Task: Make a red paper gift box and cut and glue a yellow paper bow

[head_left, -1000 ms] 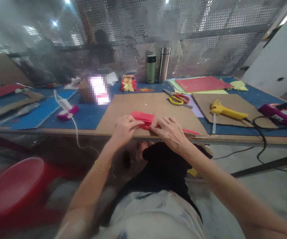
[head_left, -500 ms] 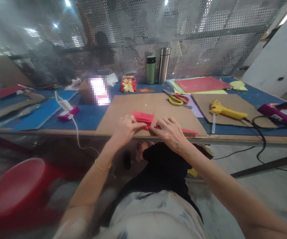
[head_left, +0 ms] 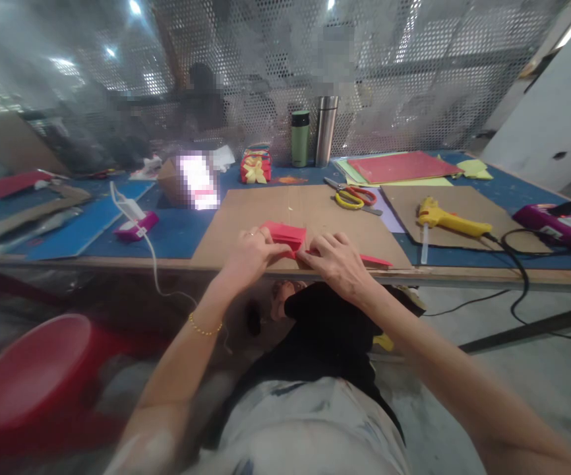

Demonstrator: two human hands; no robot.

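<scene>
A folded piece of red paper point(head_left: 286, 232) lies on a cardboard sheet point(head_left: 246, 211) near the table's front edge. My left hand point(head_left: 253, 254) pinches its left side between thumb and fingers. From the right, my right hand point(head_left: 337, 264) has its fingers bent down on a narrow red paper strip point(head_left: 375, 261), whose far end sticks out past the hand to the right. Both thumbs come close together at the lower edge of the folded paper. The fingertips partly cover where the strip meets the folded piece.
Scissors point(head_left: 352, 198) with yellow and red handles lie behind my right hand. A yellow glue gun point(head_left: 453, 221) rests on another cardboard piece, its cable running right. Farther back stand a green bottle point(head_left: 300, 140), a steel flask point(head_left: 325, 135) and a small red box point(head_left: 256, 165) with a yellow bow.
The right end of the red strip has shifted very slightly left. Both hands keep almost the same place and grip.
</scene>
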